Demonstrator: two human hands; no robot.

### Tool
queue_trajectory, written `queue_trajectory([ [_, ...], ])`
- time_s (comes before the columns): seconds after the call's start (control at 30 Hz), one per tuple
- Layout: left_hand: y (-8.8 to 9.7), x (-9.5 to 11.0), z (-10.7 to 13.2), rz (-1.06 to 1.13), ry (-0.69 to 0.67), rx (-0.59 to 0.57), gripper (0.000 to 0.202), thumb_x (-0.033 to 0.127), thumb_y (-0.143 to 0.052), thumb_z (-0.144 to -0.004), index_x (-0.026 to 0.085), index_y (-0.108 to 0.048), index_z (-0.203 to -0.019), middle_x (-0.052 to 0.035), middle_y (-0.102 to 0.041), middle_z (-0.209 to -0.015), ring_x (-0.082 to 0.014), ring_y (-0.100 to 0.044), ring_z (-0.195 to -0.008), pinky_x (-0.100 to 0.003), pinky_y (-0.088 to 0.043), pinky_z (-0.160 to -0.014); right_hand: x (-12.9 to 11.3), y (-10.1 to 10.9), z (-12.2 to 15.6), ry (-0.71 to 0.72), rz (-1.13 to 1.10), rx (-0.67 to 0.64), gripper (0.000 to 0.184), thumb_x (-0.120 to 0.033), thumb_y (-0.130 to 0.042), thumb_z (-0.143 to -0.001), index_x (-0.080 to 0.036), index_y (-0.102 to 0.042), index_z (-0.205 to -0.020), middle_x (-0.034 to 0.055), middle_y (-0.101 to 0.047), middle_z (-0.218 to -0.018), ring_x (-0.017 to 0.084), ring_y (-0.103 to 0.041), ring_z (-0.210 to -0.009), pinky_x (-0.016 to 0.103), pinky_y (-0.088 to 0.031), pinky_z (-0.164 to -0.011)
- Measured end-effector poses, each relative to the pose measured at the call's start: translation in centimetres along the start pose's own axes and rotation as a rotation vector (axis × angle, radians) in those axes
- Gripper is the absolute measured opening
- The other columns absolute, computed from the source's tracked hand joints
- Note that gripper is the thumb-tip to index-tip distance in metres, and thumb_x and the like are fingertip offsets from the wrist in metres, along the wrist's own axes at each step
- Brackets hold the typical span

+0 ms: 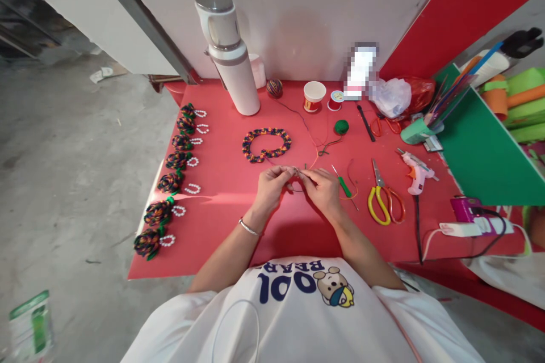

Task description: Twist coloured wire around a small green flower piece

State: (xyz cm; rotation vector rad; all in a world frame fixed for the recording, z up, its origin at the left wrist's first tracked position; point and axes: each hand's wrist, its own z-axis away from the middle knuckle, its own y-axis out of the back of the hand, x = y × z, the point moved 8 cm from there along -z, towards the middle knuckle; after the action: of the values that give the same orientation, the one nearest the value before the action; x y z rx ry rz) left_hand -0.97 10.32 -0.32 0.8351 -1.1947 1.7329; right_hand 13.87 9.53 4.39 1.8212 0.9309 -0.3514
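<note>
My left hand [275,181] and my right hand [320,187] meet fingertip to fingertip over the red table. Both are closed in a pinch on thin yarn [312,165]; its exact ends are hidden by the fingers. A crocheted multicoloured braid [267,131] lies curved in a loop just beyond my left hand, a strand trailing from it toward the fingers. Past the hands, a strand runs back to a multicoloured yarn ball [275,88]. A green yarn ball [341,127] sits farther right. Beside my right hand lies a green-handled crochet hook [344,186].
Several multicoloured crocheted flowers [170,182] with white bead loops line the table's left edge. A tall white thermos [236,76], paper cup [314,96] and thread spool [336,100] stand behind. Scissors [378,204], a pink glue gun [418,173] and a power strip [464,229] lie right.
</note>
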Motion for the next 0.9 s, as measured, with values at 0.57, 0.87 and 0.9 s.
queue_trajectory([
  [0.57, -0.09, 0.15, 0.11, 0.011, 0.008, 0.02, 0.032, 0.038, -0.087, -0.061, 0.012, -0.073, -0.072, -0.0073, -0.075, -0.077, -0.0105, -0.058, -0.044, -0.024, -0.048, -0.037, -0.5, 0.16, 0.07, 0.045, 0.091, -0.001, 0.022, -0.029, -0.061, -0.103, -0.024, -0.082, -0.106, 0.0064, -0.083, -0.092, 0.02, -0.072, -0.081, 0.032, -0.053, -0.078],
  [0.87, -0.03, -0.01, 0.07, -0.001, 0.016, 0.02, 0.035, 0.041, -0.089, -0.06, 0.012, -0.074, -0.075, -0.0066, -0.075, -0.077, -0.0096, -0.057, -0.045, -0.024, -0.049, -0.038, -0.56, 0.17, 0.07, 0.033, 0.101, -0.018, 0.021, -0.029, -0.061, -0.103, -0.025, -0.082, -0.105, 0.0056, -0.083, -0.091, 0.02, -0.072, -0.082, 0.032, -0.053, -0.079],
  [0.9, -0.02, -0.01, 0.08, 0.001, 0.013, 0.021, 0.036, 0.041, -0.089, -0.06, 0.012, -0.075, -0.075, -0.0066, -0.075, -0.077, -0.0095, -0.058, -0.045, -0.024, -0.049, -0.038, -0.59, 0.2, 0.08, 0.037, 0.105, -0.012, 0.022, -0.029, -0.061, -0.103, -0.025, -0.082, -0.105, 0.0054, -0.083, -0.091, 0.02, -0.072, -0.081, 0.032, -0.053, -0.078],
])
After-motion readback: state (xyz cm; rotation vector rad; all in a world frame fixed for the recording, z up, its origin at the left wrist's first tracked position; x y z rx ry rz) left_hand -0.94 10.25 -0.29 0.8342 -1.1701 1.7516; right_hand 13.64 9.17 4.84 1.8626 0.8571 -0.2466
